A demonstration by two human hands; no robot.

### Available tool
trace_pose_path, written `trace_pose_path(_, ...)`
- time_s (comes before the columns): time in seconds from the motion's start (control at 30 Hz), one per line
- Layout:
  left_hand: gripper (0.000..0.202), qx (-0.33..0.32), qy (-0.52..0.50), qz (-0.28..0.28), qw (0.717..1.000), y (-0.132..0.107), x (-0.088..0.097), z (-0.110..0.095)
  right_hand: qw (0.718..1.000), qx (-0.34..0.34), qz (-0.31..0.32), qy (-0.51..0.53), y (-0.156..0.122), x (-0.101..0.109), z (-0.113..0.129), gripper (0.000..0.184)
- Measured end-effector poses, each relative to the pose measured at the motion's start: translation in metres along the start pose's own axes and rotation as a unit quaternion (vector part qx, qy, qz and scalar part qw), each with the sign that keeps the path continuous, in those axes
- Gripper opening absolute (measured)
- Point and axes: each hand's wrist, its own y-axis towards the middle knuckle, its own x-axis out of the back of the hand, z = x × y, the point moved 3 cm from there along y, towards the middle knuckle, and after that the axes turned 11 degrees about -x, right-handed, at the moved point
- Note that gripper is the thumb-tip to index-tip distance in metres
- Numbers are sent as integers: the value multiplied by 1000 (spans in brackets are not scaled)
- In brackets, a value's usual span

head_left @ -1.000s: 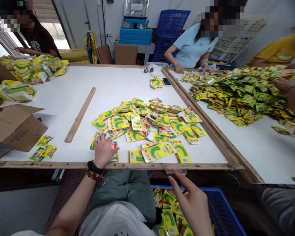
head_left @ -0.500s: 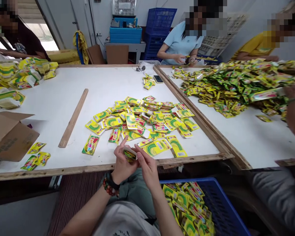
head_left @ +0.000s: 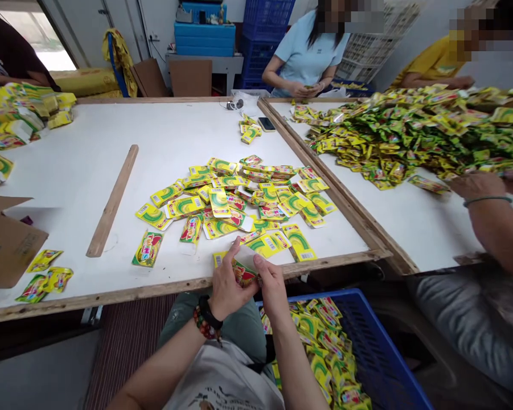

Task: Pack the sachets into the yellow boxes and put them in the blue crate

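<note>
Above the blue crate (head_left: 380,347), at the front edge of the white surface (head_left: 68,142), the left hand (head_left: 230,285) and right hand (head_left: 273,290) pinch a yellow, red and white foil sachet (head_left: 244,273), its lettering too small to read

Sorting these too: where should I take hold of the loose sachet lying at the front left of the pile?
Probably pinch the sachet by its near end, coming from your side and from above. It lies flat and slanted on the white table, apart from the other sachets, so that end seems free to lift without disturbing them.
</note>
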Motion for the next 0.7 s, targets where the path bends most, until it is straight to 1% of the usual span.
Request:
trace_pose_path(0.1, 66, -64, 21, -15, 998, -10, -2, 5, 994, -72, 36, 75, 1, -4, -8, 36)
trace_pose_path(0.17, 54, -86, 16, -14, 996, -12, -3, 7, 992, -85, 49, 81, -1, -7, -8, 40)
trace_pose_path(0.2, 49, -85, 12, -9, 996, -12, -4, 8, 994, -70, 43, 66, -2, -7, -7, 40)
trace_pose_path(0.27, 47, -67, 6, -5, 998, -10, -4, 10, 1000, 3, 25, 2, -7, -6, -1, 39)
trace_pose_path(0.33, 57, -47, -1, -18, 999, -7, -3, 10, 992, 96, 19, -85, -12, -6, 5, 35)
trace_pose_path(0.4, 67, -30, -13, -14, 999, -5, -2, 10, 975, 160, 12, -155, -18, -6, 8, 30)
trace_pose_path(0.47, 68, -11, -18, 33, 999, -3, -2, 9, 967, 173, -21, -188, -20, -5, 8, 28)
trace_pose_path(0.53, 66, 12, -7, 80, 997, -3, -3, 10, 965, 159, -59, -198, -19, -3, 9, 30)
trace_pose_path(0.57, 66, 21, 1, 89, 996, -3, -3, 11, 966, 150, -64, -202, -18, -3, 11, 30)
trace_pose_path(0.63, 66, 32, 13, 87, 996, -3, -3, 11, 965, 142, -45, -214, -16, -3, 15, 30)
trace_pose_path(0.7, 62, 32, 18, 79, 996, -3, -4, 11, 959, 150, -10, -240, -15, -5, 19, 30)
